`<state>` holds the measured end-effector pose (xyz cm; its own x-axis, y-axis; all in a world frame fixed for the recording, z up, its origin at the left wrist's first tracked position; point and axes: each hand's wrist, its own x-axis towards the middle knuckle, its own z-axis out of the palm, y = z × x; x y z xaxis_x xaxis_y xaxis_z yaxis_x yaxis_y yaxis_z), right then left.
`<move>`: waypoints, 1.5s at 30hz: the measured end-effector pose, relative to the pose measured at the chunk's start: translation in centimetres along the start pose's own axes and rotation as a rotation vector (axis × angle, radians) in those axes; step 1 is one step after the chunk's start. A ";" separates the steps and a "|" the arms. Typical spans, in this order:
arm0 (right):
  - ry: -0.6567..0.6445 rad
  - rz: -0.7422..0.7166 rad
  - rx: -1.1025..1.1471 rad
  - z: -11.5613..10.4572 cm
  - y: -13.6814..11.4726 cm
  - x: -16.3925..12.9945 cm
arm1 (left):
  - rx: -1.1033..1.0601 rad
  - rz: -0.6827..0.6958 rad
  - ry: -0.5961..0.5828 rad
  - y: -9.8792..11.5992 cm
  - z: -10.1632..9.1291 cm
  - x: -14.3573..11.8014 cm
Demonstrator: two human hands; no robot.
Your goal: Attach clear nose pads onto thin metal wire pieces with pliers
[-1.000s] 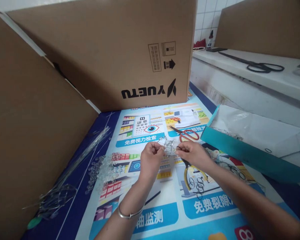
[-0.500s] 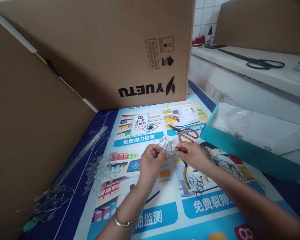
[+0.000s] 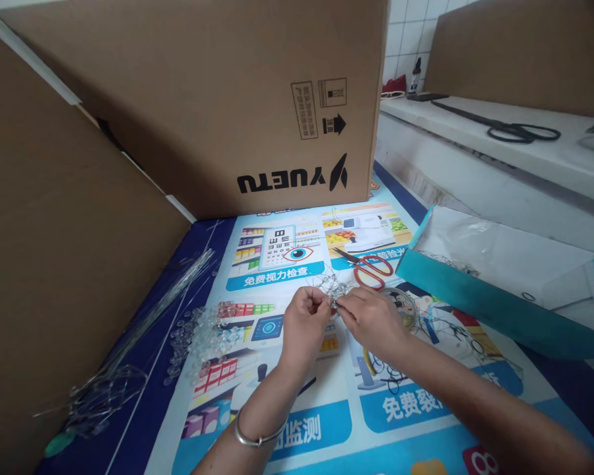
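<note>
My left hand (image 3: pixel 304 324) is closed in a pinch on a tangled bunch of thin silvery wire (image 3: pixel 332 285), which rises beyond the fingertips. My right hand (image 3: pixel 373 321) is closed too, its fingertips meeting the left ones at the base of the bunch. A small dark ring-like piece sits in that right pinch, mostly hidden by the fingers. Under the right forearm lie several black wire rings (image 3: pixel 393 382) and yellow-handled pliers (image 3: pixel 369 363), partly covered. Scissors with red handles (image 3: pixel 375 270) rest just beyond the right hand.
Clear beads (image 3: pixel 202 340) and long thin wires (image 3: pixel 163 310) lie at left. A teal box (image 3: pixel 490 307) holding wire pieces stands at right, near loose dark wires (image 3: pixel 462 333). Large cardboard (image 3: pixel 202 99) walls the back and left. Big black scissors (image 3: pixel 522 133) lie on a ledge.
My right hand has moved left with the dark ring-like piece, bringing its fingertips against my left hand's. More of the round clear dish-like thing behind the right wrist now shows.
</note>
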<state>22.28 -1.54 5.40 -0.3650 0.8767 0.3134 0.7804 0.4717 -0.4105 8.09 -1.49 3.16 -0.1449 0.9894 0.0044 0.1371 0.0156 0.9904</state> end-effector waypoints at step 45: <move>0.062 0.361 0.568 2.3 3.6 -1.4 | 0.046 0.081 0.070 0.0 -1.1 0.5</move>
<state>24.41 -0.86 1.55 -0.0879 0.9896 0.1135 0.4533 0.1412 -0.8801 6.97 -1.13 3.27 -0.1998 0.9752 0.0950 0.1955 -0.0553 0.9791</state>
